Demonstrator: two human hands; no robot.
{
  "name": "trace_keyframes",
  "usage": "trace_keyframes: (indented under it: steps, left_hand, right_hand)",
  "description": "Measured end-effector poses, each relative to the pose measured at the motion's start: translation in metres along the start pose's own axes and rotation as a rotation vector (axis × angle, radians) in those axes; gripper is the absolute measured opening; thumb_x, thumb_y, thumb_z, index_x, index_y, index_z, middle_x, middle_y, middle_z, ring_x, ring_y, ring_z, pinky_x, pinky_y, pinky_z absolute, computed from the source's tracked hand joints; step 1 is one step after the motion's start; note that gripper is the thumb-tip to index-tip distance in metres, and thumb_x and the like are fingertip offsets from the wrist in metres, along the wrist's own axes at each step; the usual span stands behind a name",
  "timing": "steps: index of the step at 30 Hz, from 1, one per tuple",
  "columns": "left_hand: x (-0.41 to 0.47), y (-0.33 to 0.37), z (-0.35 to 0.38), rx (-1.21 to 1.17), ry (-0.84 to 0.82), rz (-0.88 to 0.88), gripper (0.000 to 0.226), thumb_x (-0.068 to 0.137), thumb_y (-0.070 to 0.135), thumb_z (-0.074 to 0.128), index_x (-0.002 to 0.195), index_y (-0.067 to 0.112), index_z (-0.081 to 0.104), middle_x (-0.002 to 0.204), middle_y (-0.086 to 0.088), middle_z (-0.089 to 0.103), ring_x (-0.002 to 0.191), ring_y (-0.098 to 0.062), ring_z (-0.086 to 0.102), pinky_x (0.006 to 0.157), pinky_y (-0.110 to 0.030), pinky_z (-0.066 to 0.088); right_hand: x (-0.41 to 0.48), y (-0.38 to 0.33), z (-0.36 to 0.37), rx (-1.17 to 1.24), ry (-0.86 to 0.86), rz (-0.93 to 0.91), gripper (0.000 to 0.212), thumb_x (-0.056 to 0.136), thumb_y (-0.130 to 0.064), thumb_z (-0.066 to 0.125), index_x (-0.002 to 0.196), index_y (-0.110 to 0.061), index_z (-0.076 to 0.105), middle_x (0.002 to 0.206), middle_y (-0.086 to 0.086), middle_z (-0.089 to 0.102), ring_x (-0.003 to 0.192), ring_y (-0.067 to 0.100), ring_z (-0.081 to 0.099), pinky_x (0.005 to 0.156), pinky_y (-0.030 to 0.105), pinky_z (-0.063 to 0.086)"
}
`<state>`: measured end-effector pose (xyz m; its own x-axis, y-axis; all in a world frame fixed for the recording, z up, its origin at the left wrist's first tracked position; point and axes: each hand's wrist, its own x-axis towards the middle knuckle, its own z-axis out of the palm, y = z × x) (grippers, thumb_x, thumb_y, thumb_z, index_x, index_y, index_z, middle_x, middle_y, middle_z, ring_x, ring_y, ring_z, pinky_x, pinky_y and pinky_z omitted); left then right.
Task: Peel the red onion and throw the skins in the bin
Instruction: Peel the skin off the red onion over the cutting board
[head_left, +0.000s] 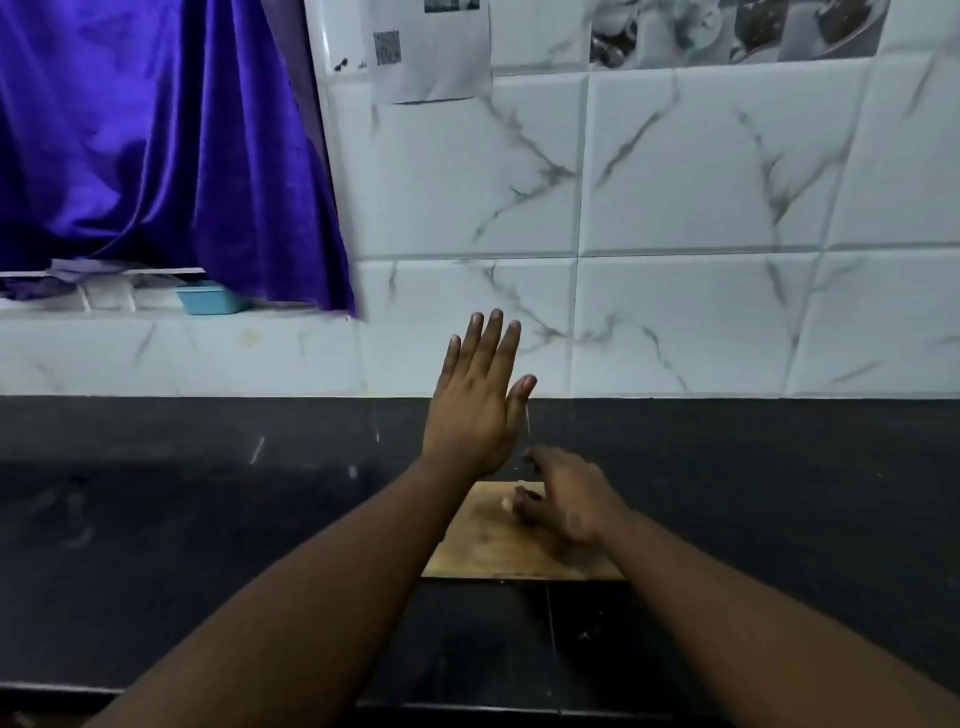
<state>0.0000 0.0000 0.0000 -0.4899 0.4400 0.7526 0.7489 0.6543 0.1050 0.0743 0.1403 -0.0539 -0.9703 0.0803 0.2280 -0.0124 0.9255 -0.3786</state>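
A small wooden cutting board (483, 556) lies on the black counter (208, 519) in the middle of the view. My left hand (478, 405) is raised above the board's far edge, fingers straight and together, holding nothing. My right hand (561, 499) hovers low over the board with its fingers loosely curled and blurred; nothing shows in it. No red onion, onion skin or bin is in view.
A white marble-patterned tiled wall (675, 234) rises behind the counter. A purple curtain (156, 145) hangs at the upper left over a ledge with a small blue tub (210, 299). A printed paper (431, 47) is stuck on the wall.
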Motion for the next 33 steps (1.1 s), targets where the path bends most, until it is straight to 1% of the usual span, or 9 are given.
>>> trace_keyframes:
  steps: [4,7,10,12,14,19,22,25,33]
  left_hand:
    - [-0.021,0.001,0.026,-0.05,-0.048,-0.046,0.063,0.11,0.053,0.024,0.164,0.024,0.032,0.177,0.0,0.013,0.165,-0.017,0.0,0.133,-0.037,0.001]
    - [-0.034,-0.007,0.05,-0.136,-0.04,-0.064,0.053,0.108,0.052,0.032,0.148,0.026,0.056,0.163,0.001,0.046,0.154,-0.019,0.037,0.124,-0.037,0.028]
    - [-0.042,-0.011,0.071,-0.357,0.025,-0.201,0.038,0.107,0.046,0.041,0.118,0.026,0.072,0.115,0.007,0.07,0.108,-0.013,0.065,0.093,-0.046,0.054]
    - [-0.046,-0.005,0.082,-0.635,0.038,-0.357,0.035,0.108,0.045,0.044,0.102,0.027,0.073,0.095,0.007,0.072,0.092,-0.013,0.068,0.08,-0.052,0.057]
    - [-0.052,-0.001,0.085,-0.848,0.026,-0.457,0.032,0.108,0.042,0.049,0.1,0.027,0.075,0.094,0.0,0.075,0.092,-0.021,0.072,0.082,-0.057,0.06]
    - [-0.046,-0.002,0.075,-1.22,0.086,-0.562,0.02,0.104,0.016,0.063,0.112,0.004,0.078,0.101,-0.014,0.081,0.094,-0.026,0.078,0.08,-0.039,0.065]
    - [-0.045,-0.005,0.072,-1.293,0.091,-0.568,0.021,0.1,0.009,0.066,0.115,0.0,0.076,0.097,-0.007,0.082,0.088,-0.018,0.077,0.076,-0.03,0.064]
    - [-0.044,-0.003,0.073,-1.364,0.086,-0.58,0.017,0.097,0.003,0.068,0.112,0.001,0.076,0.097,-0.006,0.082,0.09,-0.018,0.078,0.077,-0.03,0.065]
    - [-0.042,-0.001,0.073,-1.403,0.129,-0.573,0.012,0.094,-0.007,0.067,0.091,0.003,0.073,0.084,0.0,0.08,0.079,-0.011,0.074,0.07,-0.024,0.062]
  right_hand:
    - [-0.007,0.017,0.031,0.08,0.004,-0.035,0.027,0.079,-0.049,0.076,0.097,-0.034,0.063,0.095,-0.013,0.065,0.092,0.012,0.062,0.085,0.042,0.055]
    - [0.003,0.025,0.036,0.364,0.102,-0.026,0.025,0.081,-0.034,0.081,0.101,-0.035,0.065,0.094,-0.013,0.069,0.087,0.002,0.065,0.076,0.027,0.054]
    - [0.013,0.029,0.032,0.751,0.218,0.027,0.045,0.076,-0.016,0.089,0.113,-0.027,0.066,0.102,-0.007,0.075,0.091,0.001,0.071,0.075,0.015,0.054]
    - [0.021,0.033,0.031,0.901,0.291,0.035,0.052,0.069,-0.012,0.094,0.111,-0.022,0.064,0.1,0.0,0.076,0.09,0.007,0.074,0.074,0.022,0.058]
    - [0.025,0.035,0.031,0.93,0.343,0.024,0.053,0.065,-0.014,0.097,0.106,-0.019,0.063,0.097,0.003,0.076,0.089,0.012,0.074,0.075,0.027,0.061]
    - [0.035,0.036,0.021,1.06,0.341,-0.077,0.045,0.07,-0.012,0.091,0.108,-0.013,0.068,0.096,0.0,0.077,0.088,0.006,0.075,0.069,0.024,0.059]
    - [0.039,0.042,0.018,1.121,0.325,-0.124,0.047,0.067,-0.022,0.088,0.111,-0.014,0.072,0.106,0.005,0.079,0.099,0.02,0.076,0.078,0.032,0.062]
    - [0.036,0.047,0.02,1.179,0.322,-0.147,0.049,0.065,-0.016,0.088,0.112,-0.012,0.072,0.108,0.011,0.078,0.102,0.028,0.076,0.081,0.038,0.063]
    - [0.033,0.047,0.018,1.243,0.347,-0.182,0.045,0.062,-0.008,0.088,0.103,-0.011,0.07,0.102,0.006,0.08,0.092,0.021,0.076,0.077,0.032,0.062]
